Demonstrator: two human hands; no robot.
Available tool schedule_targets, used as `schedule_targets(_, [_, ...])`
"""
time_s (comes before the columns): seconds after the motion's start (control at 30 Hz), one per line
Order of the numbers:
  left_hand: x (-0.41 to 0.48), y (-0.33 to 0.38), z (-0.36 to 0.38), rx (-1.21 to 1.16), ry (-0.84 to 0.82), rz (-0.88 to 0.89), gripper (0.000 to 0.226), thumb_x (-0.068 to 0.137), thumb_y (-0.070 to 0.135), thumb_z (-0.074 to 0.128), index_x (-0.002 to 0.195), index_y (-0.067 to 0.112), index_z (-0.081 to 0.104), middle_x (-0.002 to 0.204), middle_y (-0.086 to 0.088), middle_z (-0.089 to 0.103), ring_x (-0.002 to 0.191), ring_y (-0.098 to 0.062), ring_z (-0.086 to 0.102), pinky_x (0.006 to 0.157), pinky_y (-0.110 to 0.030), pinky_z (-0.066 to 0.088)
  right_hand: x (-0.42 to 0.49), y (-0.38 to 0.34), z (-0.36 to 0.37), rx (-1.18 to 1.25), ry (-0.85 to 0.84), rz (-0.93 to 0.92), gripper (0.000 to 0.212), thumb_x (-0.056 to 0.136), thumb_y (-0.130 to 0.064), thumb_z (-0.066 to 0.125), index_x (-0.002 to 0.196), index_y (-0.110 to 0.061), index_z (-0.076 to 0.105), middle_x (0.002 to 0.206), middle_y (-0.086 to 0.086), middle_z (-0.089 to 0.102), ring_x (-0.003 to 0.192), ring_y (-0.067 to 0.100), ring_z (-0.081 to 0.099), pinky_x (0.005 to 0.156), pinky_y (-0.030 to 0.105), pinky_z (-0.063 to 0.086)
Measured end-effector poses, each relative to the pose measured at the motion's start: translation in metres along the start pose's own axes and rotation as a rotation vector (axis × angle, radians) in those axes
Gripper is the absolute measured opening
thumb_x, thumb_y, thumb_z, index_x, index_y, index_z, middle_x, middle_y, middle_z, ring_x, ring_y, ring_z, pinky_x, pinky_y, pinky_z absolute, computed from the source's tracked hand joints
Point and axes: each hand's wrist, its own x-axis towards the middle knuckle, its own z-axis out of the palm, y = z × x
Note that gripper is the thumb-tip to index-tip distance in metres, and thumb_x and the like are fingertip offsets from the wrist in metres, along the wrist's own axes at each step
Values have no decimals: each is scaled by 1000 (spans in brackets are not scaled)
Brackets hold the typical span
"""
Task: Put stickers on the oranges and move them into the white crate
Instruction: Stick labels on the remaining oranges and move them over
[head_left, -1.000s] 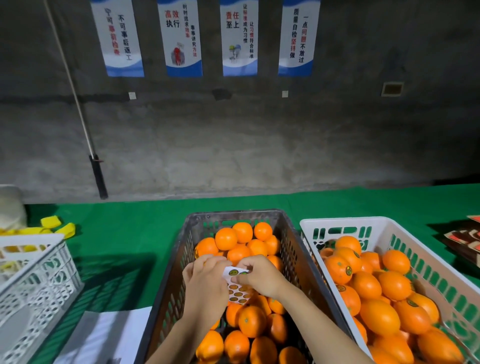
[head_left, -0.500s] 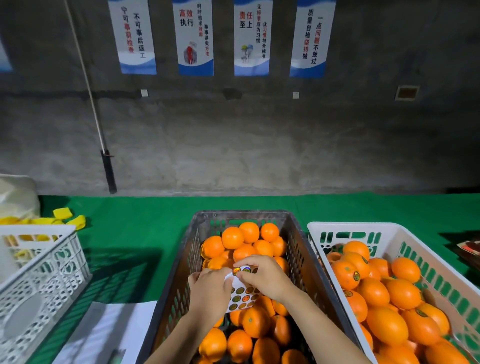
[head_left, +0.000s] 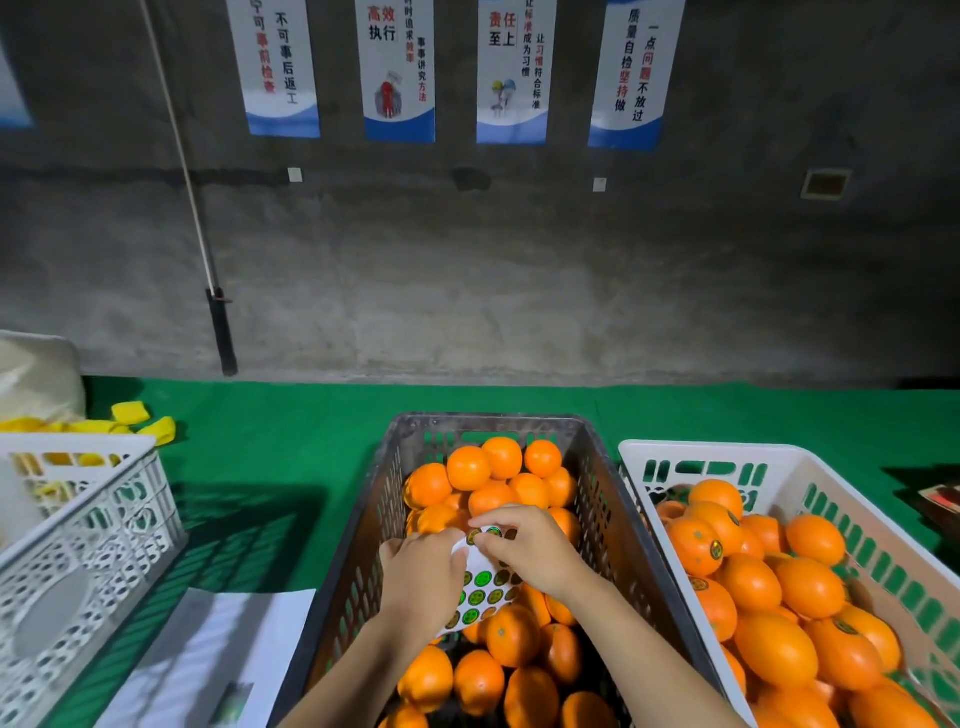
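The sticker sheet (head_left: 480, 587) is held over the middle of the dark crate (head_left: 597, 467), above the heap of unlabelled oranges (head_left: 493, 478). It is a white sheet with rows of round green and yellow stickers, and its long axis runs from the near left up toward the far right. The left hand (head_left: 423, 582) grips its left edge, fingers curled around the sheet from behind. The right hand (head_left: 530, 545) meets it at the sheet's upper end, thumb and forefinger pinching at a sticker (head_left: 474, 536) near the top corner. Whether that sticker has lifted free of the backing cannot be told. The two hands are close together, touching only by way of the sheet.

The step in hand appears to be peeling one sticker. The coming move turns on the fruit lying directly beneath and just beyond the hands: the nearest bare oranges sit at the far end of the dark crate, in front of the right fingertips, so the right hand is better placed to press the sticker down, being also the one at the sticker.

The white crate (head_left: 691, 454) stands just to the right of the dark one, their long walls nearly touching, and is well filled with labelled oranges (head_left: 696, 545). The right hand is nearer it for the transfer. Both crates rest on the green surface (head_left: 291, 441), with another white crate (head_left: 93, 514) at its left edge and a sheet of paper (head_left: 208, 660) at the near edge.
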Motion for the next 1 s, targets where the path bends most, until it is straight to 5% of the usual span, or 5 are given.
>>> schedule_targets(0.5, [2, -1, -10, -23, 167, -162, 27, 105, 33, 35, 123, 21, 51, 98, 1, 71, 87, -21, 68, 67, -31, 43, 5, -4, -14, 291, 451, 198, 16, 95, -22, 65, 83, -27, 74, 94, -12, 70, 88, 2, 63, 75, 16, 47])
schedule_targets(0.6, [1, 0, -13, 55, 217, -143, 18, 101, 31, 45, 115, 22, 52, 97, 3, 71, 83, -17, 69, 64, -28, 37, 3, 11, -13, 195, 275, 462, 35, 94, -12, 60, 60, -14, 53, 61, 1, 52, 59, 19, 47, 57, 29, 35])
schedule_targets(0.77, [1, -2, -11, 119, 234, -72, 18, 96, 31, 54, 113, 23, 55, 97, 3, 72, 84, -16, 70, 65, -27, 39, -2, 30, -1, -173, -306, 732, 32, 96, -13, 54, 64, -14, 51, 64, 3, 54, 58, 15, 49, 66, 27, 46])
schedule_targets(0.87, [1, -3, -8, 140, 229, -30, 20, 96, 32, 55, 114, 23, 54, 100, 3, 72, 88, -17, 69, 66, -27, 38, -3, 47, 1, -167, -286, 750, 8, 92, -8, 64, 90, -15, 62, 79, -2, 52, 66, 10, 51, 68, 26, 50])
schedule_targets(1.0, [2, -3, -7, 175, 231, -4, 20, 98, 34, 52, 113, 22, 53, 102, 3, 71, 88, -19, 68, 64, -27, 31, -8, 58, 8, -206, -277, 741, 28, 93, -19, 67, 116, -3, 71, 67, -3, 57, 52, 7, 49, 47, 17, 41])
